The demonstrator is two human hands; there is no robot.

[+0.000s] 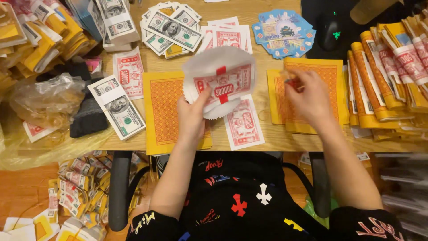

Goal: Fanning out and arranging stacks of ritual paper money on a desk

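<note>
- Black patterned garment [249,201]: nearest the camera, below the wooden table [263,71].
- Left hand [192,117]: over the table's near edge, gripping a fan of white red-printed paper notes [221,82].
- Right hand [309,99]: fingers pinched on a small, blurred red item, above the right yellow-orange paper stack [312,71].
- Left yellow-orange paper stack [162,111]: under the left hand.
- Banded green banknote bundle [118,107]: at the table's left edge.

I see a light wooden table [249,18] filling the upper frame under warm indoor light. At lower left, orange-brown wooden floor [20,192] shows beside a black chair armrest [119,187].
</note>
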